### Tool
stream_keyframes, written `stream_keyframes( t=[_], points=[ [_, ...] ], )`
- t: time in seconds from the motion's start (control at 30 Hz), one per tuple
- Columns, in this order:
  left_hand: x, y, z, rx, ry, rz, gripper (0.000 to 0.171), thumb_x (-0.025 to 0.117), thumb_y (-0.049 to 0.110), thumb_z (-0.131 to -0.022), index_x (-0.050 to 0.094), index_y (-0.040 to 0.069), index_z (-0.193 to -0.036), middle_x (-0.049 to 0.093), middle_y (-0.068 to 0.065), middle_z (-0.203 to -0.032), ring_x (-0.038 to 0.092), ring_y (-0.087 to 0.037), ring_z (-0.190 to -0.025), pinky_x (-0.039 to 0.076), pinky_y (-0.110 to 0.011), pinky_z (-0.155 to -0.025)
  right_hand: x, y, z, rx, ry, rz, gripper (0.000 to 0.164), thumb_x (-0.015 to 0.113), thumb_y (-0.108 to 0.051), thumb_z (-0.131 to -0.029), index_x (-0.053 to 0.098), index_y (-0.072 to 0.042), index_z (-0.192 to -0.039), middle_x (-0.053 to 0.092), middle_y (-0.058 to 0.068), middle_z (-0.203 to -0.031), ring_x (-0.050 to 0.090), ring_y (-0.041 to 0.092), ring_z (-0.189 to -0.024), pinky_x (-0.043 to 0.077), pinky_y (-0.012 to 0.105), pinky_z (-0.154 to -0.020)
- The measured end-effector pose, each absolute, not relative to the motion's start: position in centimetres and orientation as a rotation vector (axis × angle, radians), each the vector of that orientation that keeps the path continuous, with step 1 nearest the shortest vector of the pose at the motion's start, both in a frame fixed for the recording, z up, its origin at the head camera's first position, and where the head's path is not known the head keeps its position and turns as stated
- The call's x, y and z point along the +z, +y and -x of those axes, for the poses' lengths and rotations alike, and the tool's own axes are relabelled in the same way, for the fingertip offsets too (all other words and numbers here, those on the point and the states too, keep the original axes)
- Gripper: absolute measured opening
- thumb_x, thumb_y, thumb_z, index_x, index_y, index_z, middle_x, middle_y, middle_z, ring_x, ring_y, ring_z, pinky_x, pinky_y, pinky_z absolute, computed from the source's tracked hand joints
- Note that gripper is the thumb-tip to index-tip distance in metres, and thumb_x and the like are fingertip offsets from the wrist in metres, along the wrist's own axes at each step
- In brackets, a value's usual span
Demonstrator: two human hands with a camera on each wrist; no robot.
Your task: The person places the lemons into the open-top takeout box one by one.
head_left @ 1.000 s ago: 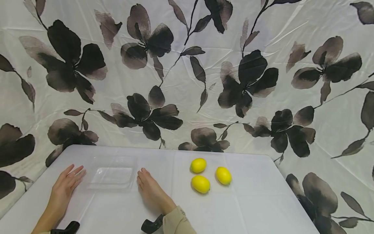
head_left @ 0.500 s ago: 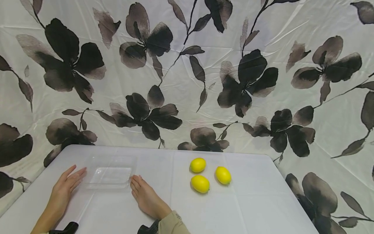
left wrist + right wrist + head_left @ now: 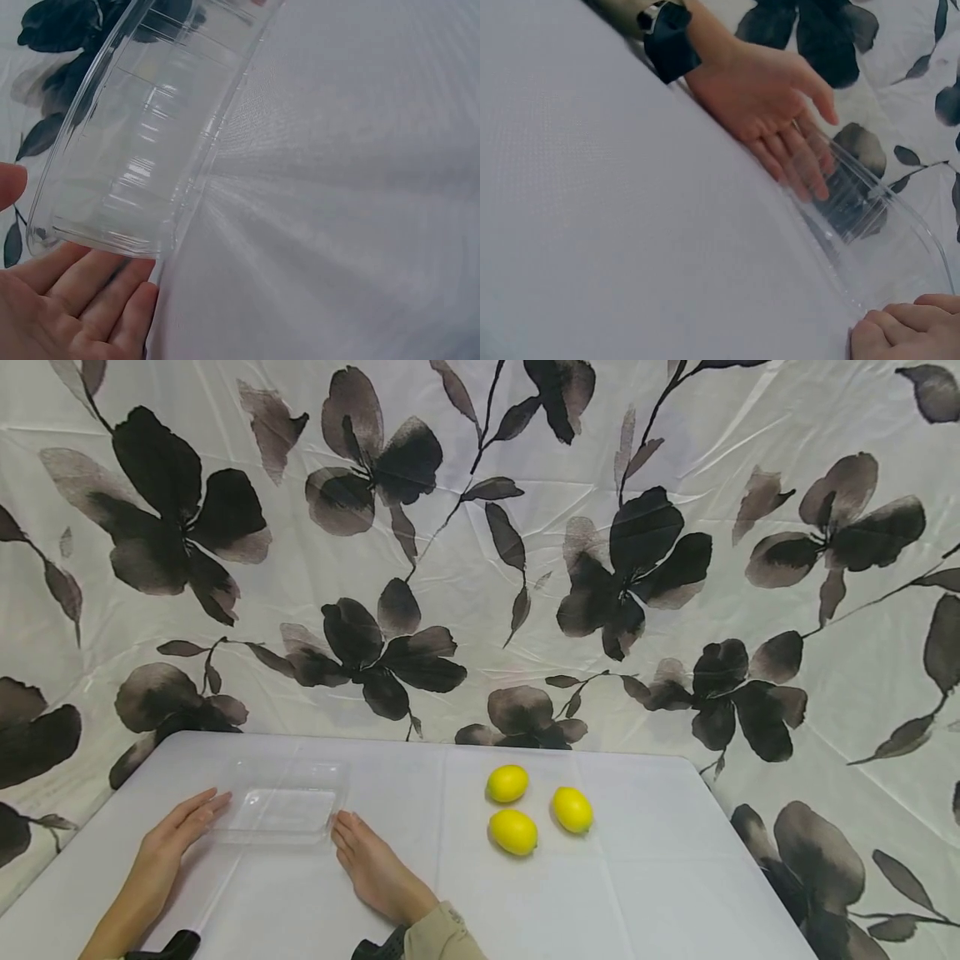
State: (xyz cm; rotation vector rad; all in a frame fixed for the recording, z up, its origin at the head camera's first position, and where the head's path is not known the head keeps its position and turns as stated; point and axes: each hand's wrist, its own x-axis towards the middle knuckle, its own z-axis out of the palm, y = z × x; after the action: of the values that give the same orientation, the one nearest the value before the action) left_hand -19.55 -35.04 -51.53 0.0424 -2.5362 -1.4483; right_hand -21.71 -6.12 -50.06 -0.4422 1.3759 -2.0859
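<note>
A clear plastic container (image 3: 288,839) sits on the white-covered table at the left, between my two hands. My left hand (image 3: 174,833) is at its left side, fingers extended with the tips right at the wall. In the left wrist view, the fingers (image 3: 94,289) lie straight under the rim at the near end of the container (image 3: 135,157), thumb apart. My right hand (image 3: 381,870) stands at the opposite side, its straight fingers together along the wall. The right wrist view has this hand (image 3: 909,330) at the lower right corner, close against the container (image 3: 900,255).
Three yellow lemons, one at the back (image 3: 507,783), one in front (image 3: 513,832) and one to the right (image 3: 573,810), lie on the table (image 3: 645,877) right of the container. A floral cloth (image 3: 480,560) hangs behind the table.
My right hand has come left and slightly nearer to me, up to the container's right side. My left fingers have shifted a little right, onto the container's left edge. The lemons stay put.
</note>
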Motion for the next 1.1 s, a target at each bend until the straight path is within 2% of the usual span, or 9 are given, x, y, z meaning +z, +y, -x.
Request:
stream_keyframes(
  t=[0.17, 0.27, 0.37, 0.47, 0.53, 0.63, 0.83, 0.93, 1.1],
  points=[
    [-50.7, -35.0, 20.0, -1.518, -2.579, -0.045, 0.069, 0.033, 0.048, -0.107, 0.020, 0.004, -0.158, 0.036, -0.016, -0.156, 0.030, 0.026, -0.117, 0.029, 0.004, -0.085, -49.4, -6.2, 21.3, -2.069, 1.369, 0.437, 0.078, 0.027, -0.049, -0.106, 0.005, 0.008, -0.155, 0.005, 0.026, -0.163, 0.002, 0.039, -0.150, 0.003, 0.048, -0.122],
    [-50.1, -34.7, 20.3, -1.600, -2.584, -0.036, 0.073, 0.033, 0.050, -0.106, 0.016, 0.003, -0.158, 0.032, -0.020, -0.157, 0.035, 0.024, -0.118, 0.035, 0.002, -0.085, -48.8, -6.1, 20.9, -2.064, 1.348, 0.420, 0.081, 0.027, -0.051, -0.106, 0.003, 0.009, -0.155, 0.001, 0.026, -0.162, 0.000, 0.040, -0.150, 0.000, 0.049, -0.121],
    [-49.8, -34.3, 20.5, -1.697, -2.521, 0.018, 0.072, 0.034, 0.046, -0.107, 0.015, -0.003, -0.156, 0.042, -0.007, -0.154, 0.041, 0.022, -0.117, 0.039, -0.001, -0.086, -48.4, -5.8, 20.5, -2.071, 1.314, 0.396, 0.085, 0.027, -0.053, -0.105, 0.001, 0.011, -0.153, 0.000, 0.029, -0.161, -0.001, 0.042, -0.149, -0.001, 0.051, -0.121],
    [-49.8, -34.1, 20.6, -1.864, -2.365, 0.109, 0.069, 0.037, 0.035, -0.109, 0.014, -0.012, -0.153, 0.056, 0.014, -0.137, 0.050, 0.018, -0.112, 0.043, -0.003, -0.086, -48.2, -5.3, 20.1, -2.052, 1.286, 0.394, 0.090, 0.028, -0.057, -0.104, -0.002, 0.012, -0.153, -0.002, 0.030, -0.161, -0.003, 0.044, -0.149, -0.001, 0.052, -0.121],
    [-49.9, -33.8, 20.7, -2.005, -2.248, 0.157, 0.067, 0.039, 0.029, -0.109, 0.011, -0.015, -0.151, 0.059, 0.024, -0.125, 0.055, 0.015, -0.110, 0.044, -0.004, -0.086, -48.0, -4.9, 19.9, -2.047, 1.253, 0.397, 0.094, 0.030, -0.059, -0.103, -0.005, 0.012, -0.152, -0.005, 0.030, -0.161, -0.004, 0.044, -0.148, -0.001, 0.052, -0.121],
    [-49.8, -33.2, 21.0, -2.159, -2.138, 0.152, 0.070, 0.044, 0.024, -0.108, 0.007, -0.015, -0.152, 0.063, 0.025, -0.117, 0.059, 0.012, -0.107, 0.046, -0.005, -0.086, -47.9, -4.2, 19.5, -2.031, 1.209, 0.420, 0.096, 0.029, -0.061, -0.102, -0.011, 0.011, -0.151, -0.010, 0.031, -0.160, -0.009, 0.045, -0.148, -0.003, 0.052, -0.120],
    [-49.4, -31.8, 21.9, -1.908, -2.434, -0.025, 0.075, 0.046, 0.041, -0.105, 0.014, -0.003, -0.156, 0.056, 0.024, -0.129, 0.047, 0.024, -0.105, 0.045, -0.006, -0.086, -47.3, -3.3, 18.7, -2.025, 1.151, 0.400, 0.102, 0.029, -0.063, -0.101, -0.023, 0.012, -0.146, -0.018, 0.035, -0.156, -0.013, 0.048, -0.145, -0.005, 0.053, -0.119],
    [-49.3, -31.1, 22.3, -1.861, -2.472, -0.027, 0.072, 0.045, 0.043, -0.105, 0.020, -0.003, -0.155, 0.055, 0.019, -0.135, 0.045, 0.024, -0.106, 0.044, -0.007, -0.087, -47.0, -2.9, 18.3, -2.054, 1.129, 0.365, 0.107, 0.032, -0.064, -0.099, -0.025, 0.014, -0.144, -0.019, 0.038, -0.154, -0.014, 0.051, -0.144, -0.006, 0.054, -0.119],
    [-49.3, -30.0, 22.8, -1.897, -2.445, 0.009, 0.071, 0.045, 0.043, -0.105, 0.024, -0.005, -0.153, 0.059, 0.018, -0.131, 0.046, 0.023, -0.107, 0.043, -0.005, -0.086, -46.5, -2.2, 17.7, -2.100, 1.078, 0.321, 0.109, 0.035, -0.063, -0.099, -0.027, 0.017, -0.141, -0.022, 0.040, -0.151, -0.016, 0.052, -0.143, -0.006, 0.054, -0.119]
  ],
)
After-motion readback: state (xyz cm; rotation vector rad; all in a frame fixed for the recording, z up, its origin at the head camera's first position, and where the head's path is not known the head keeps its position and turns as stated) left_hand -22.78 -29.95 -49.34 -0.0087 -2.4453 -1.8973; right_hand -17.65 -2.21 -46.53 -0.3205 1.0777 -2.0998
